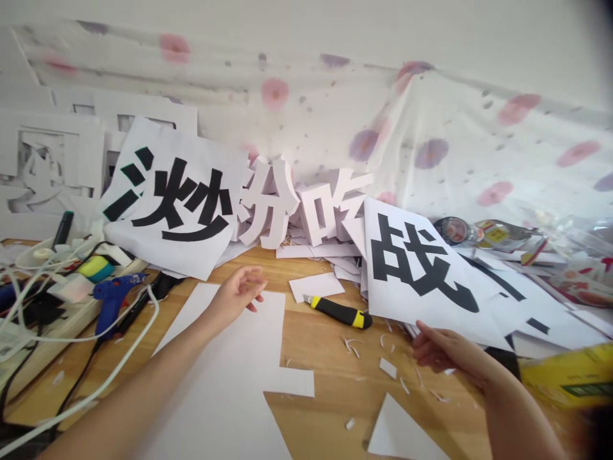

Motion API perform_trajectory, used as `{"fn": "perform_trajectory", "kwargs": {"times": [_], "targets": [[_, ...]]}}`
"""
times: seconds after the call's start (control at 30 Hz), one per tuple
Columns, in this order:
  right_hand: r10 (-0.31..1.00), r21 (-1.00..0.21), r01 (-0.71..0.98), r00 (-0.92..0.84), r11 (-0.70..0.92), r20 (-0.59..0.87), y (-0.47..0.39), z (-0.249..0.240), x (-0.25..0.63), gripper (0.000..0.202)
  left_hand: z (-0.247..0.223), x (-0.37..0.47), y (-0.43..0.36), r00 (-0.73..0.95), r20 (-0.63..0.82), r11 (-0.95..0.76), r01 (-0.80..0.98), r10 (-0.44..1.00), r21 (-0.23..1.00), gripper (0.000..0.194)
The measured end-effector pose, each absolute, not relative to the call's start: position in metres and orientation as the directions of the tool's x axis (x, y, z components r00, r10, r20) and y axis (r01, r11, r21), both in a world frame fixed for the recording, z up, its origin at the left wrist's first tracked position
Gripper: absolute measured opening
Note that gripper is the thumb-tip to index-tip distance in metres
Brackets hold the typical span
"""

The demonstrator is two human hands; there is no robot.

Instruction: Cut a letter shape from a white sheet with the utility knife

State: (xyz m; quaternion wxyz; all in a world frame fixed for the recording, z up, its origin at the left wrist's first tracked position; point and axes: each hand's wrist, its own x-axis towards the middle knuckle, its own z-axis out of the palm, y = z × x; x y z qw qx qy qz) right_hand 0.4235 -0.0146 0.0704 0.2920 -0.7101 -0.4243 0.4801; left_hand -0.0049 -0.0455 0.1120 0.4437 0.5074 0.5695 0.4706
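My left hand [242,291] hovers over a large white board sheet [215,370], its fingers loosely bent and apart with nothing in them. At the lower edge of a paper printed with a black character [419,268] is my right hand [443,351], thumb apart from its curled fingers. It appears to hold nothing; whether the thumb touches the paper I cannot tell. Between the hands lies a black and yellow utility knife [340,312], touching a small white piece [316,286]. Another paper with black characters [175,198] leans upright beyond my left hand.
White three-dimensional letters [272,204] stand at the back. On the left are a blue glue gun [112,300], white cables [153,313] and a power strip [62,338]. A yellow package [569,377] sits at right. White scraps [387,367] and a triangular piece [400,431] lie in front.
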Motion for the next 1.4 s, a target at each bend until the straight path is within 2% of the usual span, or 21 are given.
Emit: {"fn": "perform_trajectory", "kwargs": {"times": [0.07,0.23,0.33,0.43,0.5,0.6,0.77,0.9,1.17,1.2,1.27,1.3,1.33,1.37,1.4], "targets": [[0.863,-0.789,0.411,-0.010,-0.456,-0.504,-0.020,0.078,0.411,0.045,0.108,-0.009,-0.044,-0.076,-0.021,0.036,0.200,0.997,0.979,0.045],[0.899,-0.803,0.569,-0.237,-0.180,-0.369,-0.019,0.087,0.353,0.037,0.096,-0.022,-0.042,-0.112,0.158,-0.092,0.449,0.981,0.889,0.046],[0.972,-0.671,0.741,-0.151,-0.008,-0.178,-0.011,0.080,0.317,0.029,0.088,-0.018,-0.041,-0.042,0.175,-0.110,0.630,0.984,0.769,0.042],[0.969,-0.520,0.823,-0.242,0.230,0.047,0.001,0.071,0.286,0.025,0.073,-0.008,-0.034,0.059,0.173,-0.154,0.781,0.983,0.606,0.033],[0.940,-0.423,0.840,-0.323,0.339,0.110,0.008,0.066,0.270,0.026,0.061,-0.001,-0.028,0.105,0.180,-0.187,0.828,0.978,0.528,0.034],[0.929,-0.371,0.853,-0.353,0.367,0.107,0.013,0.058,0.254,0.031,0.044,0.004,-0.021,0.134,0.198,-0.217,0.844,0.971,0.490,0.036],[0.941,-0.362,0.869,-0.324,0.337,0.098,0.014,0.046,0.250,0.032,0.034,-0.002,-0.020,0.135,0.248,-0.239,0.855,0.959,0.460,0.035],[0.937,-0.384,0.855,-0.334,0.349,0.107,0.012,0.040,0.254,0.028,0.031,-0.006,-0.018,0.098,0.273,-0.221,0.856,0.957,0.468,0.027],[0.947,-0.455,0.831,-0.292,0.322,0.136,0.005,0.046,0.261,0.045,0.025,-0.007,-0.014,0.080,0.327,-0.240,0.841,0.942,0.485,0.023],[0.955,-0.492,0.818,-0.265,0.297,0.136,0.002,0.047,0.264,0.048,0.025,-0.007,-0.014,0.081,0.334,-0.244,0.840,0.939,0.485,0.022],[0.972,-0.692,0.686,-0.207,0.225,0.111,-0.006,0.049,0.272,0.059,0.024,-0.008,-0.013,0.080,0.344,-0.249,0.840,0.936,0.483,0.022],[0.978,-0.829,0.532,-0.191,0.175,0.085,-0.013,0.048,0.277,0.066,0.024,-0.009,-0.013,0.079,0.347,-0.251,0.839,0.934,0.483,0.022],[0.979,-0.945,0.305,-0.196,0.115,0.055,-0.023,0.048,0.284,0.070,0.023,-0.009,-0.012,0.077,0.350,-0.251,0.837,0.934,0.487,0.022],[0.970,-0.997,0.055,-0.242,0.048,0.034,-0.033,0.047,0.291,0.069,0.022,-0.009,-0.012,0.074,0.351,-0.251,0.833,0.934,0.493,0.022],[0.966,-0.988,-0.157,-0.253,0.002,0.042,-0.045,0.048,0.298,0.066,0.022,-0.010,-0.012,0.069,0.350,-0.249,0.829,0.934,0.500,0.023]]}}
